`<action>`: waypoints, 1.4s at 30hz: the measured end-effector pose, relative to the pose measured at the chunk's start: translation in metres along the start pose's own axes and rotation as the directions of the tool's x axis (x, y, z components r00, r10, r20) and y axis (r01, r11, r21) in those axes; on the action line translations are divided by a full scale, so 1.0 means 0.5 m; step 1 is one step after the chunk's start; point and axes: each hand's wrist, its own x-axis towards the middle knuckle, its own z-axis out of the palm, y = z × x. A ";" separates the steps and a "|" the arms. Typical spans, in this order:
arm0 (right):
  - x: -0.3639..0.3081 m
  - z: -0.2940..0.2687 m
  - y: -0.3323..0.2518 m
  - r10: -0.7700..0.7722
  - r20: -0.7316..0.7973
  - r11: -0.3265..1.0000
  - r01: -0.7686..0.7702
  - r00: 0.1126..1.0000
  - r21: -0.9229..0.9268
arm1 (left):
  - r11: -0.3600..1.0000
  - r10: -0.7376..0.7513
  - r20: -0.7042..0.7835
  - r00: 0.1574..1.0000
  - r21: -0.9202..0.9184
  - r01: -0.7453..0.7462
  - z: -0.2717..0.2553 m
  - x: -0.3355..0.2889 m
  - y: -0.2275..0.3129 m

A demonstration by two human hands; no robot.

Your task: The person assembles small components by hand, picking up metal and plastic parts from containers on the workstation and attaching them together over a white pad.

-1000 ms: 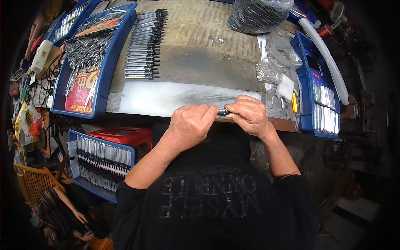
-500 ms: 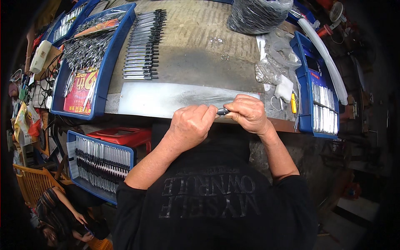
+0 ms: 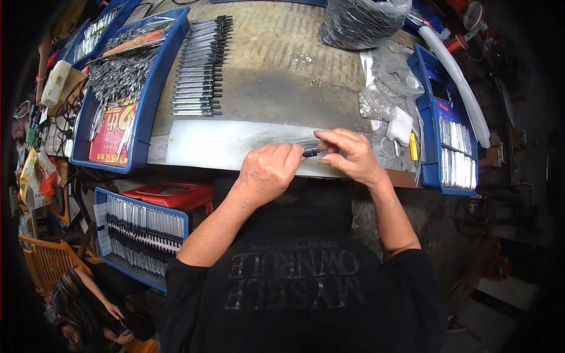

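My left hand (image 3: 269, 170) is closed round a pen (image 3: 312, 152), whose black end sticks out past the thumb towards the right. The rest of the pen is hidden in the fist. My right hand (image 3: 355, 157) is beside that black end, its thumb and forefinger spread apart around it. Both hands are over the front edge of a long white sheet (image 3: 215, 144), which has grey smudges near its right part. Beyond the sheet, a column of pens (image 3: 200, 70) lies side by side on the worn table (image 3: 265, 94).
At left stands a blue tray (image 3: 141, 132) heaped with pen parts. Another blue tray (image 3: 434, 156) at right holds silvery tubes. Below left are a red stool (image 3: 170, 194) and a blue bin (image 3: 99, 203) of pens. A dark plastic bag (image 3: 365, 23) sits far back.
The thumb and fingers of my right hand have come apart from their pinch on the pen's end. My left hand keeps its grip, almost in the same place.
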 end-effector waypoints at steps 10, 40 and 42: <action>0.028 -0.017 0.086 0.178 -0.203 0.972 -0.204 0.963 -0.116 | 0.997 -0.077 0.056 0.995 -0.008 0.078 0.054 -0.012 -0.043; 0.153 -0.036 0.197 0.092 -0.081 0.883 -0.119 0.992 -0.455 | 0.982 -0.150 0.098 0.984 -0.102 0.160 0.069 -0.015 -0.057; 0.153 -0.046 0.185 0.135 -0.056 0.887 -0.146 0.989 -0.438 | 0.982 -0.156 0.084 0.984 -0.098 0.164 0.068 -0.015 -0.057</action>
